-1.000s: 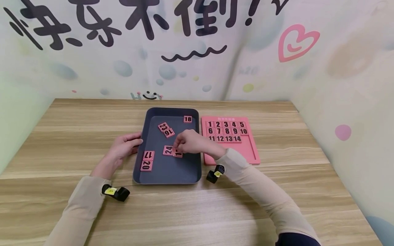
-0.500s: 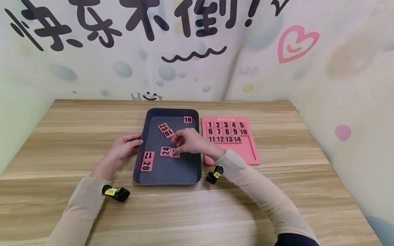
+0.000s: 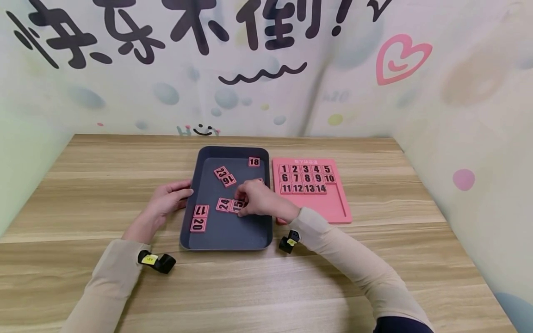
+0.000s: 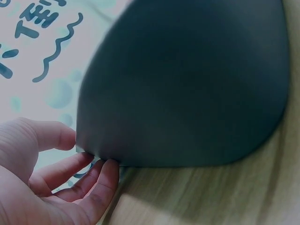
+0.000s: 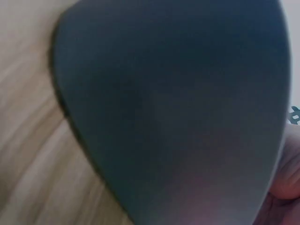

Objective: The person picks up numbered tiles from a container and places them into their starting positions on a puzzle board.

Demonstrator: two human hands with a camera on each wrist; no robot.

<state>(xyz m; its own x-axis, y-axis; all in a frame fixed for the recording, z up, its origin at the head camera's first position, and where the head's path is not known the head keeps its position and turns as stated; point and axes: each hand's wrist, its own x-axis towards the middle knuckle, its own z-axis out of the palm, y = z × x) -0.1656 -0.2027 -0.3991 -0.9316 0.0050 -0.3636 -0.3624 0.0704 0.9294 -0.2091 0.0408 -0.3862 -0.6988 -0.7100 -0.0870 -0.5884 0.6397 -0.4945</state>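
In the head view a dark blue-grey tray (image 3: 225,236) holds several pink number tiles. My left hand (image 3: 168,199) grips the tray's left rim; in the left wrist view its thumb is at the rim and its fingertips touch the underside. My right hand (image 3: 260,199) reaches into the tray, finger and thumb pinching tile 15 (image 3: 237,206), which lies beside tile 24 (image 3: 223,205). The right hand partly covers another tile (image 3: 260,180). Right of the tray lies a pink puzzle board (image 3: 318,208) with tiles 1 to 14 in rows. The right wrist view shows mostly the tray's outer wall (image 5: 173,108).
Tiles 17 (image 3: 201,211) and 20 (image 3: 198,225) lie at the tray's left side. Tiles 23 (image 3: 221,172) and 16 (image 3: 228,180) are tilted farther back, and tile 18 (image 3: 254,162) is near the back right corner. A wooden table (image 3: 233,291) meets a printed wall (image 3: 266,106) behind.
My right hand has shifted slightly toward me, its finger and thumb now around tile 15. Tiles 24 and 15 have slid a little left. A tile behind the hand has come into view.
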